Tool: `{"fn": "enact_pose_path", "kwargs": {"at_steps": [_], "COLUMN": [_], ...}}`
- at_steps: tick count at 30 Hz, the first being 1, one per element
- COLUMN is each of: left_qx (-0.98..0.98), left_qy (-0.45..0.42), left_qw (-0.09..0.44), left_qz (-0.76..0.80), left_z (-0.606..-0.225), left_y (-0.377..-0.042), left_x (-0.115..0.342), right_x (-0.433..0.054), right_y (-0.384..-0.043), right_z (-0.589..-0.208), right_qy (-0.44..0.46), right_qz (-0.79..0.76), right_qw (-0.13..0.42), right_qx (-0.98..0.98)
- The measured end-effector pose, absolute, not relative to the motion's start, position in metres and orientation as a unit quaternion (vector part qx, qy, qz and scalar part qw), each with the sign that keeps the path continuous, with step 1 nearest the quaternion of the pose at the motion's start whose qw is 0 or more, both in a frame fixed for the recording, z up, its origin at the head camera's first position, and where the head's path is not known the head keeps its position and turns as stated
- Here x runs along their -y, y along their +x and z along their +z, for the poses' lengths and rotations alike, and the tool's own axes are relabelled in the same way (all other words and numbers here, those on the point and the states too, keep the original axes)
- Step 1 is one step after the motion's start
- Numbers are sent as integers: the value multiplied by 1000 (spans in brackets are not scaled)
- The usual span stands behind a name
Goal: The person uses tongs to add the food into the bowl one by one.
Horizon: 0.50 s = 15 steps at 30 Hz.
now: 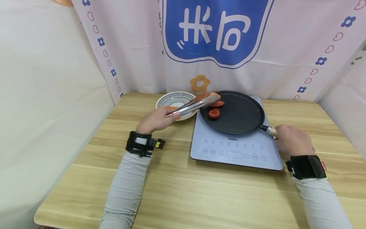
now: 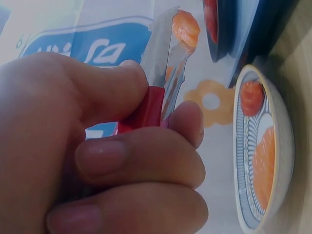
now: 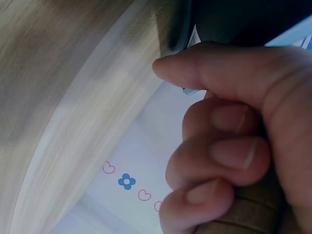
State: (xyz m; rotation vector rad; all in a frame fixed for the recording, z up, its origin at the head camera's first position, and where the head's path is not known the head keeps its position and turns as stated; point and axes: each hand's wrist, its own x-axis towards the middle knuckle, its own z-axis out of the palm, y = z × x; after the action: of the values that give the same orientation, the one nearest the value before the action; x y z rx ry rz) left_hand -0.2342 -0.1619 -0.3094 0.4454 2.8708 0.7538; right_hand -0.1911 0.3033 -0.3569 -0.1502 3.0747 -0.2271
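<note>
– Holding what in the left hand (image 1: 156, 121)?
– Gripping silver tongs (image 1: 191, 109) by the red grip (image 2: 152, 105), with thumb and fingers curled round; carrying an orange piece of food (image 2: 186, 29) at the tips, over the far-left edge of the black pan (image 1: 237, 114).
– And with the right hand (image 1: 294, 138)?
– Clasping the pan handle (image 1: 271, 131) with curled fingers.
– Lying in the pan?
– Two red pieces (image 1: 214, 114) near the left side, one of them round.
– Resting on what?
– On a pale Haier cooktop (image 1: 223, 149), atop the wooden bench (image 1: 211, 197); just left of that, a patterned plate (image 1: 168, 101) with orange and red food in it.
</note>
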Motion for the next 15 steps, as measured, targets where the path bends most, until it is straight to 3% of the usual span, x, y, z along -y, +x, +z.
{"fn": "enact_pose_path", "kwargs": {"at_steps": [8, 15], "left_qx": [-951, -950], "left_qy": [180, 168], "left_qw": [50, 81], "left_qz": [246, 250], "left_z": [-307, -303], "left_y": [-228, -222], "left_x": [146, 139], "right_x": [-305, -305], "right_y": [-191, -191], "right_z": [-359, -358], "right_qy": [-49, -53], "right_qz": [-76, -74], "right_qw": [24, 22], "right_qx": [-996, -996]}}
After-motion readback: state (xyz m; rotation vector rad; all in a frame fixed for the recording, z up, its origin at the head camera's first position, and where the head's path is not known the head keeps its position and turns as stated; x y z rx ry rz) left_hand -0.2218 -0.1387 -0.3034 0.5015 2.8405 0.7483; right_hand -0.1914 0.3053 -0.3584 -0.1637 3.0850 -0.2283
